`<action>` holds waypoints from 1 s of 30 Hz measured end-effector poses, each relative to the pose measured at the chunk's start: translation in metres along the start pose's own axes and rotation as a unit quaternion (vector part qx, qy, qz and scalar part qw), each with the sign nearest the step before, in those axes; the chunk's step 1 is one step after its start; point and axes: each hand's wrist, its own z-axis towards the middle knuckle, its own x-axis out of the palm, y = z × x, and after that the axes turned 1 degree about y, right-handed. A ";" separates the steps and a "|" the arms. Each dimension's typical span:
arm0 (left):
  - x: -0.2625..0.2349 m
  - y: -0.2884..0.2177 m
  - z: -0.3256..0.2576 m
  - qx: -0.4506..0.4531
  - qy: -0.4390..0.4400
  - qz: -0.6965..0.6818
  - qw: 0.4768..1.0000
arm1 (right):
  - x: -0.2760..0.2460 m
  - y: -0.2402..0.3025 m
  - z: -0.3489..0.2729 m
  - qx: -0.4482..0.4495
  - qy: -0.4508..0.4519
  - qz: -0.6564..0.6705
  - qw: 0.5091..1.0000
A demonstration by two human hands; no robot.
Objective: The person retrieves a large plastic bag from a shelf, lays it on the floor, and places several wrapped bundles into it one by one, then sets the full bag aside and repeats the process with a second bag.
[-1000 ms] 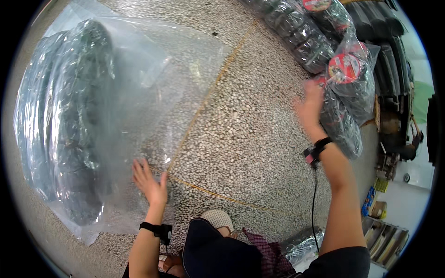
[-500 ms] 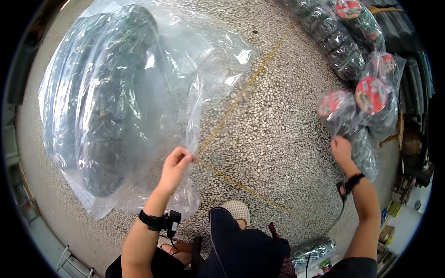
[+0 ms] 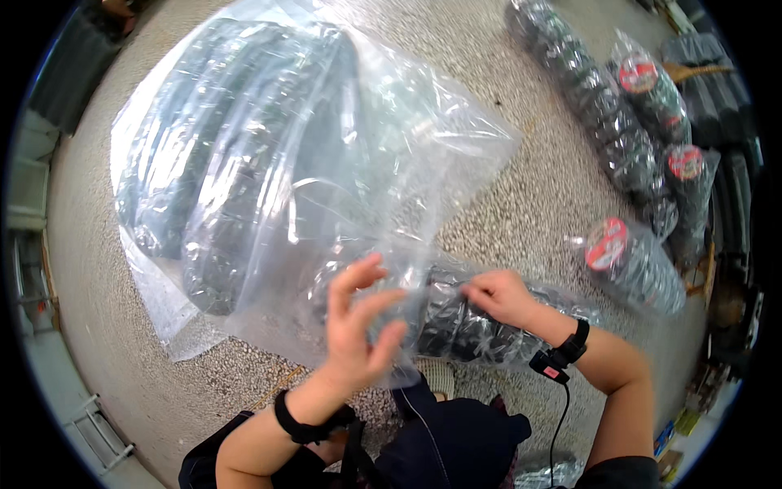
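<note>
A large clear plastic bag lies on the floor at left, holding several long dark bundles side by side. Across the floor in front of me lies another long bundle of dark, segmented pieces in clear wrap, its left end inside the bag's mouth. My right hand is closed on the top of this bundle's wrap. Over the bag's mouth and the bundle's left end, my left hand has its fingers spread and slightly blurred. Whether it touches the film I cannot tell.
At right stand and lie more wrapped bundles with round red labels, the nearest on its own. A long wrapped bundle stretches toward the back. Another wrapped pack sits by my legs. A ladder-like metal frame is at the lower left.
My right hand has come from the far right to the middle with a wrapped bundle, whose end is now in the bag. My left hand has opened from its pinch on the bag's edge.
</note>
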 end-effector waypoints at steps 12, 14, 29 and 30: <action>0.043 -0.012 -0.098 -0.079 0.065 0.068 0.992 | -0.042 0.020 0.141 -0.018 -0.301 0.431 0.851; 0.041 -0.011 -0.101 -0.091 0.054 0.097 0.990 | -0.022 0.026 0.107 -0.031 -0.282 0.177 0.942; -0.111 0.014 -0.023 -0.113 0.058 0.222 0.967 | 0.106 0.101 0.055 -0.067 -0.267 0.352 0.895; -0.112 0.001 -0.018 -0.104 0.072 0.212 0.969 | 0.091 0.115 0.066 -0.052 -0.254 0.413 0.873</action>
